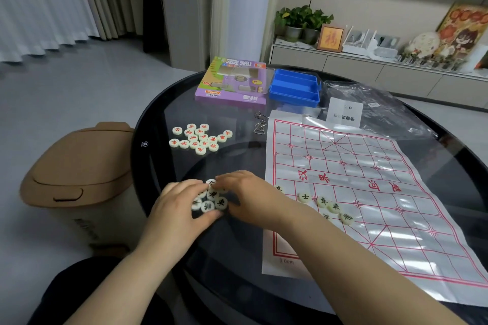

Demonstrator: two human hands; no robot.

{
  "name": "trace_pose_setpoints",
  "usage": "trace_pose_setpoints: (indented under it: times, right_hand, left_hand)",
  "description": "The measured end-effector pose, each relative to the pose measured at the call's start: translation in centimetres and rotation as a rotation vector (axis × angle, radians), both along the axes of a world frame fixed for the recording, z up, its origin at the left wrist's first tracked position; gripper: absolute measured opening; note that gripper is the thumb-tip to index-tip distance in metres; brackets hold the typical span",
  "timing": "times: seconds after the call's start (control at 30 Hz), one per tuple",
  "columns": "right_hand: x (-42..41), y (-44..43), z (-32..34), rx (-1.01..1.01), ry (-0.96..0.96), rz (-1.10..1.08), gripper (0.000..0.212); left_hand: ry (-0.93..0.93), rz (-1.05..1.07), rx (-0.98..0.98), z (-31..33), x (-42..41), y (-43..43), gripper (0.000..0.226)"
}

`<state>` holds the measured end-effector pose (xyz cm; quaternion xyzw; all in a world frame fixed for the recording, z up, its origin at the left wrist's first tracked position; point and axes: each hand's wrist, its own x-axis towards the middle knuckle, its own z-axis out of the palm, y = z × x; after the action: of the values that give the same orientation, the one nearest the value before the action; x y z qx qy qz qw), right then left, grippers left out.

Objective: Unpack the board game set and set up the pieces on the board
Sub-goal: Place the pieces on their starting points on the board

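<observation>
on glass table [174,111] | left hand [178,208], right hand [244,192] | fingers [196,186] curled round glossy flat discs [211,200]

Glossy plastic board sheet [369,192], glass table [184,113]

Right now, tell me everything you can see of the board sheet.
The board sheet is a thin, glossy white sheet, plastic by its look, printed with a red grid, diagonal-crossed palaces and red characters across the middle band. It lies creased and askew on the dark glass table. Several pale round pieces with black characters sit loosely on its near-left part. A white leaflet overlaps its far edge; the right forearm passes over its left edge.
</observation>
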<state>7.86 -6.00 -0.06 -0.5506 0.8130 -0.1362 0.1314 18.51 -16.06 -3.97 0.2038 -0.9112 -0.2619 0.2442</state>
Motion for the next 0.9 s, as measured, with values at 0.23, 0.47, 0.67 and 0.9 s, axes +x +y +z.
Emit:
trace_pose_setpoints:
  times: [0.23, 0.47, 0.67, 0.9]
  right_hand:
    - [0.0, -0.4, -0.6, 0.008, 0.173, -0.021, 0.03]
    - [0.1, -0.2, -0.7, -0.046, 0.164, -0.06, 0.03]
    - [-1.5, 2.5, 1.0, -0.113, 0.073, -0.184, 0.029]
    - [-5.8, 8.9, 2.2, 0.009, 0.005, -0.46, 0.025]
  left_hand:
    - [-0.004, -0.008, -0.011, 0.2, 0.1, -0.9, 0.038]
    - [0.005, -0.044, -0.008, 0.2, 0.1, -1.1, 0.025]
    - [-0.068, -0.061, 0.004, 0.6, -0.3, -1.6, 0.02]
    - [-0.036, -0.051, 0.077, 2.3, -0.3, -1.6, 0.02]
